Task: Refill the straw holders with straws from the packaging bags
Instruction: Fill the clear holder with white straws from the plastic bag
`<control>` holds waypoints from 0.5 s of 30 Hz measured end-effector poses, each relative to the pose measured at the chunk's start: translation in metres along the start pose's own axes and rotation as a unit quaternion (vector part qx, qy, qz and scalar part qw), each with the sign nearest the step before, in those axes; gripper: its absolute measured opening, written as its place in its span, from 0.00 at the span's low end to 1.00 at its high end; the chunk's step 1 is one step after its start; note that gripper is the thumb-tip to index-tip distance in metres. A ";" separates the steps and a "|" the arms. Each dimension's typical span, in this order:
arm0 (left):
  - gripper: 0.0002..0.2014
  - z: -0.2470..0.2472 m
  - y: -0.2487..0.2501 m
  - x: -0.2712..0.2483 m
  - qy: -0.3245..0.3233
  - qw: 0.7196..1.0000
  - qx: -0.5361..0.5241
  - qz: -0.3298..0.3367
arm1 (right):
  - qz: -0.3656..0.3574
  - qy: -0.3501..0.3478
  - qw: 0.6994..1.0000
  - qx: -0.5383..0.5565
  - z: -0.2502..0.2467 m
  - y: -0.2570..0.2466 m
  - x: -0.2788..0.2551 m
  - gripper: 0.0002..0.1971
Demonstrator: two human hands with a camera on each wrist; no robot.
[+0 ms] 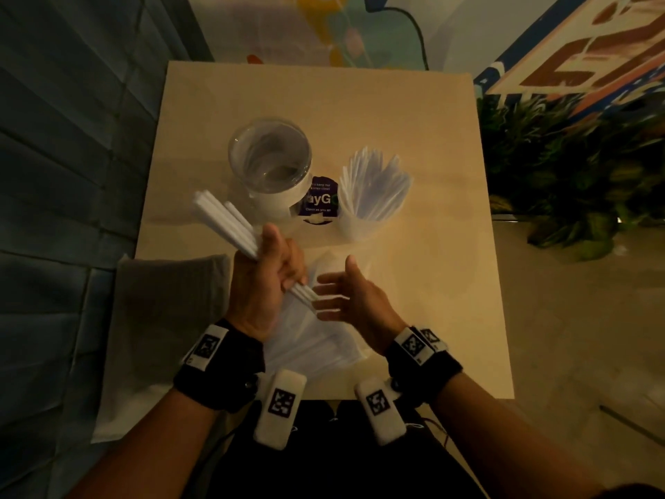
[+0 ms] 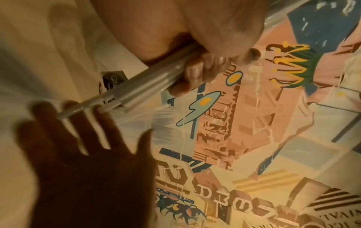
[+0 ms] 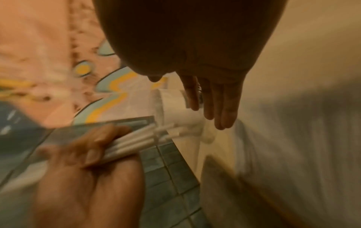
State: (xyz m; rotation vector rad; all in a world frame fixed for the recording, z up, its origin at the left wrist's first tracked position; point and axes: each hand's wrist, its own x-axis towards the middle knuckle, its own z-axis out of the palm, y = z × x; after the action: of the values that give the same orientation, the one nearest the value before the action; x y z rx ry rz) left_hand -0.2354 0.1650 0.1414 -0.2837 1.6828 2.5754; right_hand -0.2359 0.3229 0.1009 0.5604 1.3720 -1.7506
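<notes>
Two holders, one empty: left hand [image 1: 264,282] grips white paper-wrapped straws [image 1: 223,225], right hand [image 1: 347,293] spread open. Next, probably drop them into the clear glass jar [image 1: 270,156] at 12 o'clock.

Straws [image 1: 223,225] white, w/ more white ones in the clear cup [image 1: 363,214]. Jar [image 1: 270,160] clear glass w/ white label. Counter [image 1: 431,282] pale beige. Sticker [image 1: 318,203] purple, white text. Wristbands [image 1: 216,376] black w/ b&w square-code tags. Mural [image 2: 254,123] pink, blue, yellow. Plant [image 1: 575,167] green.
</notes>
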 end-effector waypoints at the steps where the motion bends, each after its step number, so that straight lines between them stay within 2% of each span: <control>1: 0.25 0.003 0.000 0.000 -0.004 1.000 -0.010 0.005 | 0.024 -0.013 0.998 0.051 0.003 0.004 0.002 0.37; 5: 0.26 0.014 -0.011 -0.005 -0.007 1.000 0.005 -0.002 | 0.049 -0.071 0.971 0.225 0.018 0.004 0.003 0.43; 8: 0.28 0.017 -0.013 -0.007 -0.002 0.999 0.033 -0.003 | 0.039 -0.099 0.964 0.242 0.027 -0.002 0.001 0.43; 10: 0.26 0.017 -0.011 -0.009 0.016 0.997 0.069 -0.008 | 0.017 -0.062 0.984 0.169 0.025 -0.007 0.000 0.40; 12: 0.24 0.012 -0.013 -0.010 0.024 0.993 0.110 -0.019 | -0.050 -0.027 0.998 0.042 0.016 -0.013 -0.006 0.35; 15: 0.22 0.005 -0.015 -0.013 0.007 0.980 0.187 -0.073 | -0.183 -0.061 0.978 -0.078 0.004 -0.027 -0.024 0.24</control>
State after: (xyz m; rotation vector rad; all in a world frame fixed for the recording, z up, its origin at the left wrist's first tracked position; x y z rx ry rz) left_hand -0.2211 0.1763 0.1320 -0.3857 2.0181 2.1054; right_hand -0.2441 0.3288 0.1360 0.1140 1.5815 -1.9057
